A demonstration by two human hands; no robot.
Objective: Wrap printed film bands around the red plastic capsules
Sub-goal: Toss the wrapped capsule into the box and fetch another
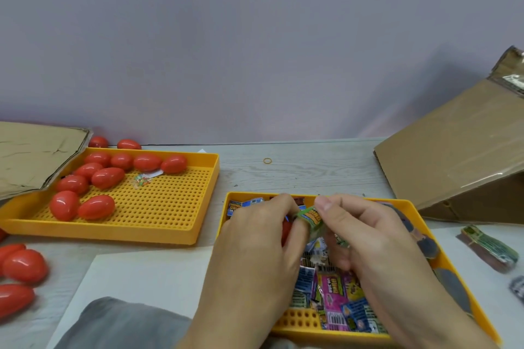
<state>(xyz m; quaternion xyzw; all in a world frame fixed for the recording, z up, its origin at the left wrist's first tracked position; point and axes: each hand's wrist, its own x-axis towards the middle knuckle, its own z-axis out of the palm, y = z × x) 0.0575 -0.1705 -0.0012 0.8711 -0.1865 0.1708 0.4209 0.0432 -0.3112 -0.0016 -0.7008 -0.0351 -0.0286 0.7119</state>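
Note:
My left hand (261, 238) grips a red capsule (286, 231), mostly hidden behind its fingers. My right hand (365, 238) pinches a green printed film band (312, 219) at the capsule's tip. Both hands hover over a yellow tray (465, 286) filled with several printed film pieces (337, 303). Whether the band is around the capsule is hidden by my fingers. Several bare red capsules (107, 177) lie in a second yellow perforated tray (158, 207) at the left.
More red capsules (24, 265) lie loose at the left table edge. Cardboard (31, 150) overlaps the left tray's corner. A tilted cardboard box (453, 161) stands at the right, with a banded film stack (490, 249) near it. A rubber band (267, 161) lies mid-table.

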